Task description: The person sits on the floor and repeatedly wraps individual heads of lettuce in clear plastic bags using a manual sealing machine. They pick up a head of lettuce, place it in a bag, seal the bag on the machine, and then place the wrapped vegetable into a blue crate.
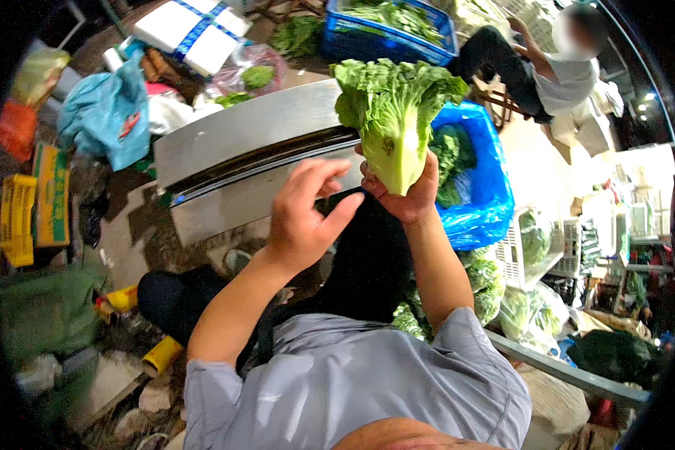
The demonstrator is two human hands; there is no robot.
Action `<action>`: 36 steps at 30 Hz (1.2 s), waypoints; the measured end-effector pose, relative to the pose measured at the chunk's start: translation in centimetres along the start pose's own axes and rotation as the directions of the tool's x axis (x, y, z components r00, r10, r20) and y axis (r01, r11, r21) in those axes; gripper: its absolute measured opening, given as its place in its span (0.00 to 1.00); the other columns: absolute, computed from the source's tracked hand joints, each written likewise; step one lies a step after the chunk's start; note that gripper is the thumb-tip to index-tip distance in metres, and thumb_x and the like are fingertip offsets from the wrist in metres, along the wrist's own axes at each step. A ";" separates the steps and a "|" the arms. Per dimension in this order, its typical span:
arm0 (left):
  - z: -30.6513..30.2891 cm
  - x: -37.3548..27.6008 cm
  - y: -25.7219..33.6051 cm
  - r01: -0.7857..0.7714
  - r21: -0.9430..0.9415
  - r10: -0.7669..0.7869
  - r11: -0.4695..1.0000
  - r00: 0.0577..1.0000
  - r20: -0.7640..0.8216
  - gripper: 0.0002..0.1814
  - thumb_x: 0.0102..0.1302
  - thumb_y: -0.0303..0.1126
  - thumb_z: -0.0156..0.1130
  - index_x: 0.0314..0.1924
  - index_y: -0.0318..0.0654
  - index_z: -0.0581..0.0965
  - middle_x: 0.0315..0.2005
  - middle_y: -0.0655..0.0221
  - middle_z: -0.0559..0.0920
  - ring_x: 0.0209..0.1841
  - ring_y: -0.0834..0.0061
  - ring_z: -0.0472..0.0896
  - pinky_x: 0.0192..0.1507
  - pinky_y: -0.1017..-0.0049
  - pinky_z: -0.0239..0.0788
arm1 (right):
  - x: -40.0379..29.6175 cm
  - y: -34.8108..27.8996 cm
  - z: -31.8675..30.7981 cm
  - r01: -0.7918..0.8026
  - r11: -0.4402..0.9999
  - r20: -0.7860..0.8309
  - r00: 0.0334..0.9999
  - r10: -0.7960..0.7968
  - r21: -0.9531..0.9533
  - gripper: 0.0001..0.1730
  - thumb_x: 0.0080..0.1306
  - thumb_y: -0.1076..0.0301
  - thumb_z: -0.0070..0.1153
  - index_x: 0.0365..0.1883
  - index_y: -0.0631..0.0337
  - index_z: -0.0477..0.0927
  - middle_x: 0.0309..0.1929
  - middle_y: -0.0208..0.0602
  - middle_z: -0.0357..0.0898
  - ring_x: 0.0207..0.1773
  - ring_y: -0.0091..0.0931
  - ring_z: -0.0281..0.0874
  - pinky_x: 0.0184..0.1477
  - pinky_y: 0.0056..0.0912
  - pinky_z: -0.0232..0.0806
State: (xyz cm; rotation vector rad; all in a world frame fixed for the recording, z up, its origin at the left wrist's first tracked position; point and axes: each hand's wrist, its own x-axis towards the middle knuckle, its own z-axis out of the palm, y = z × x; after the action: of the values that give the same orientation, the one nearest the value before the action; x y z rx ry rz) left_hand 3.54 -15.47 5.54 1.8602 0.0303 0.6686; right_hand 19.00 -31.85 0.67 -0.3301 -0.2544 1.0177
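My right hand (413, 197) grips a head of leafy green lettuce (398, 124) around its pale base, with the frilly leaves pointing away from me. A small brown spot shows low on one side of the lettuce. To the left of it, my left hand (309, 208) is raised with fingers apart and slightly curled, holding nothing. Just beyond both hands lies a long metal box or bench (253, 124) with a dark slot along it. Right of the lettuce, a blue plastic bag (498, 185) stands with its mouth wide, dark green leaves inside.
Ahead stand a blue crate (337, 34) of greens and a white foam box (191, 28) bound with blue tape. A seated person (562, 79) is at the upper right. Bagged vegetables (531, 315) and a metal rail (574, 377) lie right; yellow crates (17, 219) stand far left.
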 end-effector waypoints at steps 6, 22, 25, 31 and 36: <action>-0.9 1.5 0.2 0.091 0.220 -0.082 0.971 0.995 -0.054 0.20 0.59 0.34 0.77 0.47 0.35 0.80 0.36 0.67 0.80 0.34 0.75 0.80 0.39 0.74 0.75 | 0.7 5.8 1.6 0.062 0.993 0.032 0.998 -0.059 -0.100 0.45 0.73 0.33 0.46 0.75 0.60 0.65 0.72 0.45 0.71 0.72 0.41 0.71 0.74 0.47 0.60; -0.8 -0.6 -1.7 0.101 0.132 -0.075 0.986 0.979 -0.191 0.10 0.64 0.29 0.71 0.43 0.30 0.83 0.34 0.64 0.83 0.32 0.74 0.83 0.36 0.74 0.75 | 1.8 10.2 1.6 0.154 0.971 -0.334 0.919 -0.209 -0.183 0.49 0.71 0.22 0.36 0.74 0.53 0.65 0.68 0.37 0.74 0.69 0.36 0.73 0.72 0.48 0.64; -0.8 -1.1 -2.2 0.090 0.126 -0.061 0.988 0.974 -0.217 0.09 0.65 0.28 0.70 0.42 0.30 0.83 0.35 0.65 0.83 0.34 0.75 0.83 0.37 0.74 0.76 | 1.6 10.4 2.2 0.152 0.969 -0.394 0.892 -0.220 -0.197 0.47 0.73 0.24 0.35 0.73 0.52 0.67 0.68 0.36 0.75 0.68 0.36 0.74 0.71 0.47 0.65; -0.7 -2.0 -3.0 0.168 -0.064 -0.180 0.984 0.926 -0.333 0.10 0.70 0.29 0.68 0.47 0.30 0.81 0.40 0.68 0.83 0.39 0.79 0.83 0.42 0.76 0.78 | 2.0 10.9 2.9 0.191 0.960 -0.403 0.878 -0.260 -0.202 0.44 0.74 0.26 0.35 0.73 0.52 0.66 0.68 0.34 0.75 0.68 0.34 0.75 0.69 0.46 0.67; -0.5 -2.0 -3.9 0.140 -0.395 -0.296 0.908 0.881 -0.368 0.13 0.76 0.32 0.62 0.52 0.29 0.77 0.46 0.63 0.84 0.42 0.77 0.84 0.45 0.72 0.82 | 2.7 10.8 2.6 0.235 0.961 -0.504 0.819 -0.275 -0.144 0.47 0.69 0.20 0.35 0.73 0.44 0.68 0.67 0.35 0.76 0.66 0.35 0.76 0.63 0.40 0.73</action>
State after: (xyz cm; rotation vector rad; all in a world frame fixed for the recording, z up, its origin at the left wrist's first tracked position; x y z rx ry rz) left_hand 2.76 -14.14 1.37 1.3092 0.3771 0.8422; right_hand 11.01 -23.90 -0.95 -0.6114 0.1560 0.6195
